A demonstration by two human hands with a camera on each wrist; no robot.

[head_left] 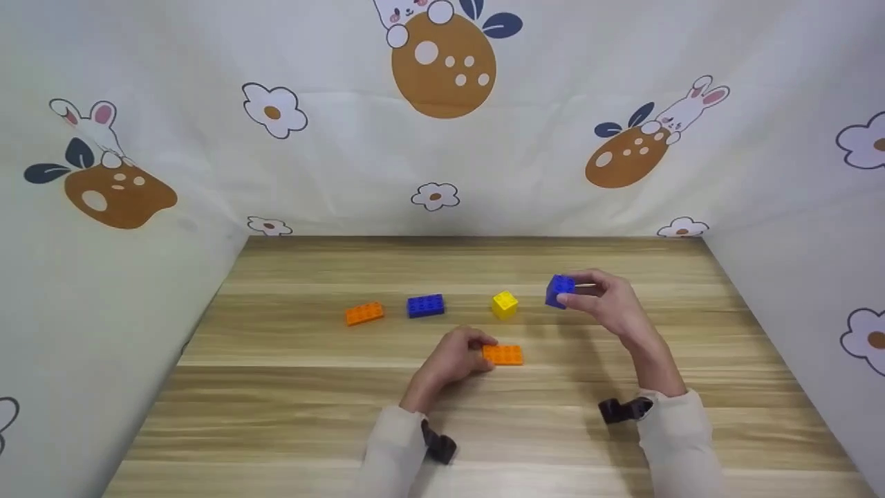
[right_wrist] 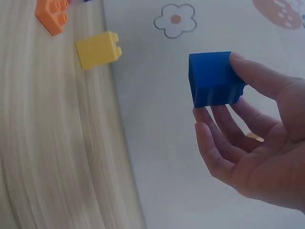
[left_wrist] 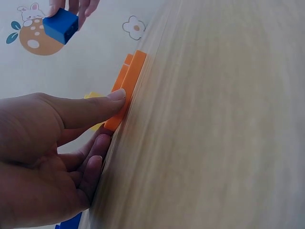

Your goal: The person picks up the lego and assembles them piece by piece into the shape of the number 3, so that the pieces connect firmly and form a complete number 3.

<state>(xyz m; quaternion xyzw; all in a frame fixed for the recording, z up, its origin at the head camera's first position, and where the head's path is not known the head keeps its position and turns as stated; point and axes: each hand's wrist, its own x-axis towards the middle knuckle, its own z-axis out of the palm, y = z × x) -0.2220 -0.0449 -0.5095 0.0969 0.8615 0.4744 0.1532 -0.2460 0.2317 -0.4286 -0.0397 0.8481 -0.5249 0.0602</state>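
My right hand point(head_left: 614, 306) holds a small blue toy brick point(head_left: 560, 290) up above the table, pinched between thumb and fingers. In the right wrist view the same blue brick point(right_wrist: 214, 78) shows its hollow underside toward the left. My left hand point(head_left: 456, 356) grips the left end of a flat orange brick point(head_left: 503, 355) that lies on the table, studs up. The left wrist view shows the thumb pressed to the side of this orange brick point(left_wrist: 127, 90). A small yellow brick point(head_left: 505, 304) stands on the table between the two hands, farther back, touched by neither.
A second flat orange brick point(head_left: 364, 313) and a longer blue brick point(head_left: 425, 306) lie to the left on the wooden table point(head_left: 290, 415). Printed cloth point(head_left: 346, 166) walls in the table at the back and both sides.
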